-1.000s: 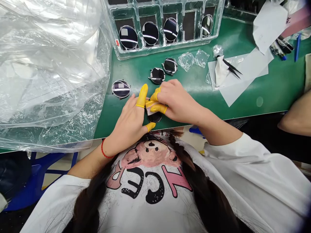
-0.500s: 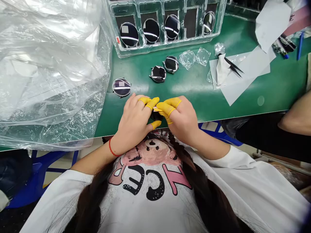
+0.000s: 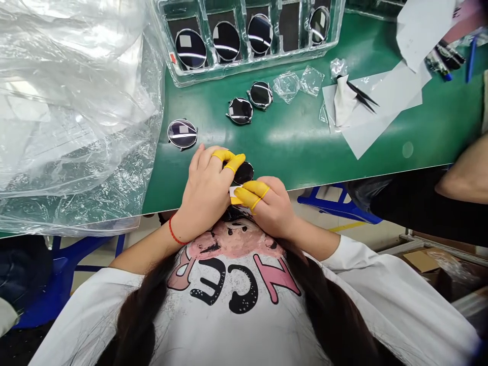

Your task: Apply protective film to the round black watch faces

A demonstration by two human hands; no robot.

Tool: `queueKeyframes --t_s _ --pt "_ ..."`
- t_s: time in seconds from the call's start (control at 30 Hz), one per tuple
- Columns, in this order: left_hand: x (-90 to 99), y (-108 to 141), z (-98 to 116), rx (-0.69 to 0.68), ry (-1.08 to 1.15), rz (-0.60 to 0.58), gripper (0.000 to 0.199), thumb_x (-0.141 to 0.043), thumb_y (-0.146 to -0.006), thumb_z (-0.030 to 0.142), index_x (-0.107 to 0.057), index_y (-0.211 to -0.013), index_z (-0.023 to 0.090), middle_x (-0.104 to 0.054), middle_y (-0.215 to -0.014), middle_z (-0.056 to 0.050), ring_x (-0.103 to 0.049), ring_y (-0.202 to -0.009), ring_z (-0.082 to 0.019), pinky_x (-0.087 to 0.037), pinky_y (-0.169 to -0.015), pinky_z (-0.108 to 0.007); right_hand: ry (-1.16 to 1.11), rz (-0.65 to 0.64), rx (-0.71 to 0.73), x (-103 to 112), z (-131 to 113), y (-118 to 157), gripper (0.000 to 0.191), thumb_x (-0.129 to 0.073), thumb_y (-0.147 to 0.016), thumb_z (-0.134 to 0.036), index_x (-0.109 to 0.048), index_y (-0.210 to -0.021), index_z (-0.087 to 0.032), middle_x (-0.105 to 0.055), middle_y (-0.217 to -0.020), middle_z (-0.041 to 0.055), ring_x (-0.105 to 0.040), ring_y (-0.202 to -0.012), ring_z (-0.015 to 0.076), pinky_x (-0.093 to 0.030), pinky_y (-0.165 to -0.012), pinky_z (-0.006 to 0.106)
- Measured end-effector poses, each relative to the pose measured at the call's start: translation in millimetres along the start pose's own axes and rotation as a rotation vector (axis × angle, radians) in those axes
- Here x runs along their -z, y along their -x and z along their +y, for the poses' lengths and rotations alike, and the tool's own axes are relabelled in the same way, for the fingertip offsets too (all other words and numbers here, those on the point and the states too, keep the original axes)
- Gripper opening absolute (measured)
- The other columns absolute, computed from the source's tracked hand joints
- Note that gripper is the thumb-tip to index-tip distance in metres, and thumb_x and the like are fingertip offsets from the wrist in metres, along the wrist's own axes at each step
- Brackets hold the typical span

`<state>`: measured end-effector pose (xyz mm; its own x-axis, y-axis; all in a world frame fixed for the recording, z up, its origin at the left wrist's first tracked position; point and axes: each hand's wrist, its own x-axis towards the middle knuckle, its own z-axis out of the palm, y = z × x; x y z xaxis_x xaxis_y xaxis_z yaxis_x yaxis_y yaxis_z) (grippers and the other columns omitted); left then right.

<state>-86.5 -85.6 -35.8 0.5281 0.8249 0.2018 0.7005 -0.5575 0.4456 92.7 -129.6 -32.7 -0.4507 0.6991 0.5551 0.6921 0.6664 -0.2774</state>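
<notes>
Yellow finger cots cover several fingertips on both hands. My left hand is closed on a round black watch face at the table's near edge; its lower part is hidden by my fingers. Between the fingers of my right hand is a small white piece, pinched just below the watch face. I cannot tell whether it is paper, cloth or film. Further up the table lie a watch face with a pale square and two dark watch faces, one close beside the other.
A clear plastic tray with round watch faces in its compartments stands at the back. Clear plastic sheeting covers the left side. Clear film pieces, black tweezers, a white cloth and paper sheets lie rightward. Another person's arm is at far right.
My right hand has drawn down toward my body with the white piece, so more of the black watch face shows. My left hand keeps its grip. The view has shifted slightly.
</notes>
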Motion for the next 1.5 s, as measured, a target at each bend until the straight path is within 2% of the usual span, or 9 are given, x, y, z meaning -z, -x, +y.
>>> queueKeyframes --t_s 0.17,0.3,0.43,0.7,0.83,0.97,1.13,1.33,1.5 --pt "7.1 -2 1 0.009 0.009 -0.084 0.051 -0.070 -0.089 0.034 -0.058 -0.136 0.017 -0.063 -0.124 -0.012 -0.052 -0.128 -0.030 -0.031 -0.122 -0.056 -0.084 0.056 -0.162 5 27 -7 0.016 -0.051 -0.102 -0.022 -0.066 -0.109 -0.023 -0.069 -0.097 0.0037 -0.060 -0.089 0.0160 -0.050 -0.077 0.033" --pt "6.7 -3 2 0.033 0.018 -0.076 0.048 -0.069 -0.090 0.031 -0.060 -0.135 0.019 -0.063 -0.124 -0.011 -0.052 -0.128 -0.030 -0.032 -0.121 -0.057 0.047 0.039 0.013 -1 35 -5 0.019 -0.049 -0.102 -0.020 -0.067 -0.102 -0.024 -0.069 -0.095 0.0020 -0.060 -0.089 0.0172 -0.049 -0.076 0.035" --pt "4.4 -2 1 0.020 0.000 -0.051 0.042 -0.066 -0.090 0.025 -0.063 -0.131 0.016 -0.064 -0.121 -0.011 -0.053 -0.125 -0.029 -0.033 -0.121 -0.054 0.103 0.075 0.100 -4 23 10 0.022 -0.051 -0.099 -0.014 -0.067 -0.092 -0.025 -0.070 -0.091 -0.0001 -0.059 -0.089 0.0168 -0.049 -0.081 0.036" --pt "5.6 0 4 0.030 -0.040 -0.060 0.049 -0.069 -0.090 0.033 -0.059 -0.135 0.017 -0.063 -0.121 -0.013 -0.052 -0.123 -0.030 -0.033 -0.120 -0.055 -0.086 0.061 -0.215 2 10 17 0.013 -0.053 -0.102 -0.023 -0.065 -0.102 -0.023 -0.072 -0.090 0.0010 -0.062 -0.084 0.0157 -0.049 -0.078 0.033" --pt "5.0 0 5 0.050 -0.019 -0.053 0.052 -0.072 -0.088 0.036 -0.060 -0.134 0.016 -0.062 -0.120 -0.014 -0.053 -0.123 -0.032 -0.033 -0.120 -0.057 -0.157 0.230 -0.516 -2 5 7 0.010 -0.056 -0.101 -0.031 -0.063 -0.100 -0.024 -0.070 -0.088 0.0003 -0.063 -0.079 0.0154 -0.048 -0.072 0.031" --pt "3.5 1 4 0.062 -0.011 -0.044 0.049 -0.070 -0.089 0.036 -0.060 -0.132 0.016 -0.061 -0.117 -0.013 -0.053 -0.122 -0.033 -0.035 -0.118 -0.057 -0.028 0.208 -0.474 -18 5 8 0.015 -0.053 -0.102 -0.035 -0.058 -0.097 -0.022 -0.067 -0.085 0.0026 -0.058 -0.076 0.0188 -0.043 -0.079 0.038" --pt "2.1 1 5 0.071 -0.002 -0.028 0.048 -0.072 -0.087 0.039 -0.060 -0.128 0.018 -0.061 -0.114 -0.012 -0.053 -0.122 -0.034 -0.036 -0.115 -0.060 0.134 0.124 -0.587 -17 22 17 0.026 -0.045 -0.103 -0.044 -0.053 -0.089 -0.023 -0.059 -0.079 0.0037 -0.051 -0.074 0.0210 -0.039 -0.080 0.041" --pt "0.5 2 4 0.080 0.037 -0.034 0.050 -0.071 -0.088 0.041 -0.060 -0.129 0.013 -0.060 -0.115 -0.015 -0.050 -0.124 -0.035 -0.033 -0.116 -0.060 0.077 0.203 -0.479 -13 16 9 0.016 -0.046 -0.105 -0.038 -0.054 -0.101 -0.024 -0.062 -0.084 0.0015 -0.055 -0.077 0.0188 -0.042 -0.079 0.037" --pt "-1.1 2 2 0.076 0.030 -0.025 0.049 -0.071 -0.088 0.042 -0.062 -0.127 0.013 -0.061 -0.116 -0.015 -0.050 -0.125 -0.035 -0.033 -0.117 -0.060 0.166 0.109 -0.496 -25 23 4 0.026 -0.040 -0.106 -0.042 -0.051 -0.092 -0.023 -0.057 -0.077 0.0026 -0.050 -0.072 0.0196 -0.040 -0.079 0.039"
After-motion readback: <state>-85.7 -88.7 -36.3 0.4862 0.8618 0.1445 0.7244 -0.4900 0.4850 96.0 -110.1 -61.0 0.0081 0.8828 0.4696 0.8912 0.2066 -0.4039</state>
